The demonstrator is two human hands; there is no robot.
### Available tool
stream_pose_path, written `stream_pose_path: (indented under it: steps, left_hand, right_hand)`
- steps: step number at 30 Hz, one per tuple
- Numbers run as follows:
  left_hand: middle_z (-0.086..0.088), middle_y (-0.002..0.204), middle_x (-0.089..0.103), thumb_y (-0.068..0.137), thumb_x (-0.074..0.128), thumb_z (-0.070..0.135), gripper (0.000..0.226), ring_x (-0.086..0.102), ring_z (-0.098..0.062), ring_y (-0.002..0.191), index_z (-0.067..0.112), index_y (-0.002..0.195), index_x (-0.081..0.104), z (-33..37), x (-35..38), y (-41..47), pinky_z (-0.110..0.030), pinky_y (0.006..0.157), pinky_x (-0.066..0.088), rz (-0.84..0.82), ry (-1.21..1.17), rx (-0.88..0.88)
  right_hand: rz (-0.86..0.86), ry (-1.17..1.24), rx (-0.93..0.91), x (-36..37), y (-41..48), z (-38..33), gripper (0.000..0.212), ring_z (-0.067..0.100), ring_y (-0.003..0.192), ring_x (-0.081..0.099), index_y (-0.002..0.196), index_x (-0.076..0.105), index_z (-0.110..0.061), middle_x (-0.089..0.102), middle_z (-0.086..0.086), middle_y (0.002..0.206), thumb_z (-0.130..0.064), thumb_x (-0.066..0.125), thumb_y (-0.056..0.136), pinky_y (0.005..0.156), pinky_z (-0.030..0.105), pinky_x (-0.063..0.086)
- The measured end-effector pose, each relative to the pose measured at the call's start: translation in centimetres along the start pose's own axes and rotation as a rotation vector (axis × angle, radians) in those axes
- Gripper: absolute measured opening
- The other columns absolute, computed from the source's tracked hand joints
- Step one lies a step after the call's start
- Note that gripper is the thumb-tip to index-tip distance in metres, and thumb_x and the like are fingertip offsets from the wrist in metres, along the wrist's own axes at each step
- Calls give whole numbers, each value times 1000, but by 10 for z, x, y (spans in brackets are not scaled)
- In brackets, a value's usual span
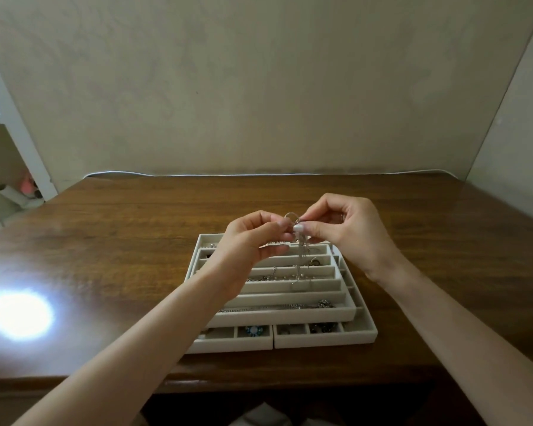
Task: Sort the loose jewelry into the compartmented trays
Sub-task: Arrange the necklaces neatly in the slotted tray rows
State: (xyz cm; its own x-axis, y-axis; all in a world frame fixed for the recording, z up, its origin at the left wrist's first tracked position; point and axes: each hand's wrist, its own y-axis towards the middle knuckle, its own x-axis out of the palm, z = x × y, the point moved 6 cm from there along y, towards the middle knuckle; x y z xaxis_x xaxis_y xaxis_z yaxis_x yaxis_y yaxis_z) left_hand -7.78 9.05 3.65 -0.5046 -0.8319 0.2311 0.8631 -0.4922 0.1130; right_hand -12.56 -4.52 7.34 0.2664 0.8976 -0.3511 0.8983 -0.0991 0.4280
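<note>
At the centre of the frame, the left hand and right hand each pinch the top of a thin silver chain between curled fingertips. It dangles over the long-slotted top tray, which is stacked on 2 small-celled trays on the wooden table.

Dim, warm indoor light is falling evenly over the scene. A blown-out white glare spot is shining on the glossy table at the near left. Wide-angle distortion is bending the wall edges at far left and right. The thin chain is blurring softly, and shadows are showing only faintly.
</note>
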Motion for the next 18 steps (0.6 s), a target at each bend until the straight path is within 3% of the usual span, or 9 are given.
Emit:
stream_pose_path:
  steps: [3, 6, 9, 13, 15, 18]
  left_hand:
    - [0, 80, 69, 91, 52, 10, 10, 63, -7, 67, 8, 88, 60, 0, -8, 2, -20, 60, 52, 67, 23, -59]
    - [1, 82, 67, 90, 50, 13, 12, 58, -8, 65, 7, 98, 57, 1, -15, 1, -20, 57, 46, 163, 221, -104]
    - [-2, 101, 61, 88, 56, 10, 23, 57, -11, 84, 13, 110, 49, 6, -14, -2, -19, 65, 45, 238, 396, -18]
    - [4, 110, 62, 87, 60, 9, 28, 60, -8, 100, 18, 113, 55, 18, 6, -3, -20, 83, 49, 82, 448, 158]
    - [4, 104, 66, 87, 63, 18, 25, 64, -5, 94, 15, 111, 59, 21, 16, -3, -17, 80, 51, -23, 449, 163]
    - [0, 84, 68, 84, 66, 16, 13, 63, -4, 77, 8, 94, 64, 26, 17, -2, -12, 71, 48, -29, 422, 206]
  right_hand:
    - [4, 108, 43, -5, 2, 0, 6, 14, 69, 66, 80, 68, -7, 69, 6, 77, -8, 73, 77, 65, 22, 54]
    - [-29, 286, 118, -10, 6, 1, 14, 15, 71, 64, 80, 67, -9, 67, 5, 75, -18, 73, 71, 71, 25, 54]
    - [-40, 377, 149, -11, 9, 0, 17, 12, 70, 63, 76, 66, -12, 68, 1, 72, -22, 73, 64, 69, 26, 52]
    - [-57, 263, 138, -6, 14, -3, 9, 12, 72, 62, 78, 69, -12, 68, 2, 74, -17, 74, 72, 67, 25, 48]
    - [-89, 170, 143, -3, 15, -4, 6, 11, 74, 62, 78, 70, -13, 69, 0, 73, -18, 72, 78, 68, 22, 49]
    - [-136, 125, 162, 0, 15, -4, 11, 3, 64, 57, 72, 68, -14, 72, 1, 70, -24, 72, 77, 62, 18, 46]
